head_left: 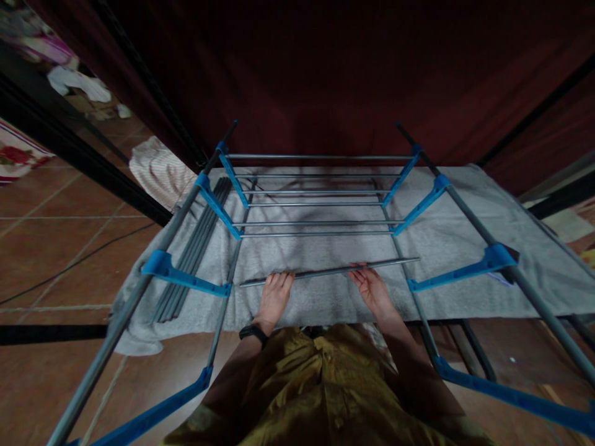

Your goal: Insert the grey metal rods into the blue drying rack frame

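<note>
Both of my hands hold one grey metal tube (pixel 320 272), which lies crosswise in front of me, its right end slightly farther away. My left hand (pixel 277 291) wraps over it left of its middle, with a black watch on that wrist. Fingers of my right hand (pixel 370 288) pinch the tube right of its middle. Around it stands a rack frame of grey poles (pixel 176 223) joined by blue plastic brackets (pixel 186 277). Several crossbars (pixel 316 204) span the brackets at the far side. The tube's ends sit between the near left bracket and the right bracket (pixel 458 275), apparently not seated in either.
A bundle of loose grey tubes (pixel 193 254) lies at the left on the grey cloth (pixel 297 248) covering the table. Dark red curtain (pixel 316 74) hangs behind. Black metal posts (pixel 83 142) and a striped cloth (pixel 160 170) are at the left, above the tiled floor (pixel 60 248).
</note>
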Tool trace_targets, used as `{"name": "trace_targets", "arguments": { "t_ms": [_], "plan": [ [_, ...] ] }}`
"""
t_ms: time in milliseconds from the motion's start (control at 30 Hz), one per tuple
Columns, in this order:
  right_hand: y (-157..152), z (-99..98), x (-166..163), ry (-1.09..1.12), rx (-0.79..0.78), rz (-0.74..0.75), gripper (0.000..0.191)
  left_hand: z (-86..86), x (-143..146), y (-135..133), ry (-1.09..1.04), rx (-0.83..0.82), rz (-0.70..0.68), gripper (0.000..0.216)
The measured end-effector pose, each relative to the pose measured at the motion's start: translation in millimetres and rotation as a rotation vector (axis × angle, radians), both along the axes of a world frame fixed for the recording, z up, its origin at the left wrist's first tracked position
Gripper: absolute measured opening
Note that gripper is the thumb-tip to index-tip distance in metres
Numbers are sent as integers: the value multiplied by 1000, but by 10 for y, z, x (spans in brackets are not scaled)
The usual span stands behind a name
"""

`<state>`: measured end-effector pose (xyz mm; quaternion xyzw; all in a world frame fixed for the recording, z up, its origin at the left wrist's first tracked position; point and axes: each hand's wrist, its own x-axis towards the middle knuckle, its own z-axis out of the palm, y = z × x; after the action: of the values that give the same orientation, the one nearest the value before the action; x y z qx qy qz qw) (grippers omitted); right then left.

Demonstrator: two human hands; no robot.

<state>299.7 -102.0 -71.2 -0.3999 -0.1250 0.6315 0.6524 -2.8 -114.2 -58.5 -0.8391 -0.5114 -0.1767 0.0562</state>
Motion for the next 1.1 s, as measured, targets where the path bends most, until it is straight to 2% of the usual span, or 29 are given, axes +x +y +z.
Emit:
{"name": "trace_targets", "arguments": {
  "t_ms": [567,833,1100],
  "plan": [
    [-2,-32,9,0,4,3,13,-62,-22,13,-19,-1,-21,36],
    [-1,-28,17,-3,10,14,16,67,35,14,158,-25,-87,37],
    [-13,-3,20,-18,-21,8,14,198,166,19,272,-71,-51,45]
  ]
}}
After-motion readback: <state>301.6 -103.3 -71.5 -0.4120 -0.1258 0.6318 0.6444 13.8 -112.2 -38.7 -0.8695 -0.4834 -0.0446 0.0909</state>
